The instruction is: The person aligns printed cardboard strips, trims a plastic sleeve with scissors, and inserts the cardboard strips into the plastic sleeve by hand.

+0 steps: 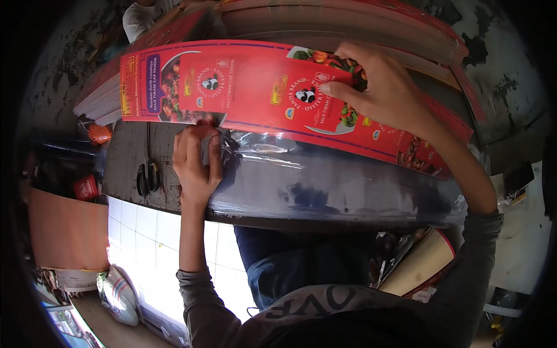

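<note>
A long red printed cardboard strip with panda logos and food pictures stretches across the view above the table. My right hand grips it right of the middle, thumb on the printed face and fingers at the upper edge. My left hand is closed, fingertips bunched at the strip's lower edge beside the clear plastic sheets. Whatever lies between those fingertips is hidden. The shiny plastic sheets lie in a stack under the strip. Black-handled scissors rest on the dark tabletop left of my left hand.
Stacks of red-edged printed card fill the far side of the table, with another stack at left. A person in a white sleeve is at the top left. Below left are a brown board and a white sack.
</note>
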`<state>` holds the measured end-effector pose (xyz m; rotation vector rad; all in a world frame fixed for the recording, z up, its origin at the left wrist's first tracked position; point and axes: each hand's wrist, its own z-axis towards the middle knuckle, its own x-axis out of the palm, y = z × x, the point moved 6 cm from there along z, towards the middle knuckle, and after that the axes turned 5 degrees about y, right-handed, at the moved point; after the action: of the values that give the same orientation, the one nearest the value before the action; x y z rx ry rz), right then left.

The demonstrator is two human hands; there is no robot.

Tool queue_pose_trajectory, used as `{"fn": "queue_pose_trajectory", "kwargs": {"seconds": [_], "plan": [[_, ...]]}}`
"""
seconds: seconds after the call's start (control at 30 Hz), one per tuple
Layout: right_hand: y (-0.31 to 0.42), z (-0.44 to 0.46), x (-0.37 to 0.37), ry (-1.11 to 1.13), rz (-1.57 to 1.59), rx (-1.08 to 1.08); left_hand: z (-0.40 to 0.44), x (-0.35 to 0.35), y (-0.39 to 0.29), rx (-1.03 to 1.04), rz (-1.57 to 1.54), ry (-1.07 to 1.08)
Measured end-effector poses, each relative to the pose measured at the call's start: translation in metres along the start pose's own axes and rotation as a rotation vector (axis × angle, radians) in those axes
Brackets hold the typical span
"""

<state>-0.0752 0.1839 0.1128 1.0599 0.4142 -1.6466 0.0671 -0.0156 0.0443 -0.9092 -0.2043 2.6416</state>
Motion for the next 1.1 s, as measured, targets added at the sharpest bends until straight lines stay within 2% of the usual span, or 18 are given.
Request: {"fn": "queue_pose_trajectory", "kwargs": {"seconds": [0.07, 0.13, 0.17, 0.23, 0.43, 0.57, 0.63, 0.7, 0.73, 0.8, 1.0, 1.1], "plan": [[-0.024, -0.026, -0.013, 0.173, 0.102, 0.263, 0.005, 0.006, 0.0, -0.085, -0.051, 0.088], [-0.041, -0.046, -0.032, 0.052, -0.026, 0.132, 0.009, 0.007, 0.0, -0.089, -0.034, 0.104], [-0.048, -0.055, -0.038, 0.062, -0.025, 0.128, 0.009, 0.007, 0.0, -0.079, -0.037, 0.116], [-0.067, -0.072, -0.046, 0.083, -0.14, 0.304, 0.009, 0.009, -0.001, -0.081, -0.036, 0.131], [-0.075, -0.09, -0.039, 0.107, -0.089, 0.408, 0.007, 0.016, 0.008, -0.217, -0.084, 0.188], [-0.077, -0.091, -0.042, 0.16, -0.127, 0.407, 0.009, 0.013, 0.013, -0.285, -0.006, 0.141], [-0.073, -0.091, -0.042, 0.177, -0.136, 0.318, 0.007, 0.013, 0.014, -0.298, 0.055, 0.158], [-0.072, -0.091, -0.043, 0.18, -0.139, 0.33, 0.0, 0.016, 0.021, -0.464, -0.145, 0.177], [-0.072, -0.091, -0.043, 0.182, -0.145, 0.339, 0.0, 0.016, 0.022, -0.465, -0.142, 0.179], [-0.073, -0.091, -0.043, 0.184, -0.144, 0.341, -0.008, 0.019, 0.035, -0.673, -0.509, 0.118], [-0.073, -0.088, -0.04, 0.185, -0.175, 0.28, -0.014, 0.021, 0.043, -0.761, -0.615, 0.192], [-0.073, -0.088, -0.04, 0.175, -0.181, 0.291, -0.015, 0.021, 0.043, -0.803, -0.654, 0.142]]}}
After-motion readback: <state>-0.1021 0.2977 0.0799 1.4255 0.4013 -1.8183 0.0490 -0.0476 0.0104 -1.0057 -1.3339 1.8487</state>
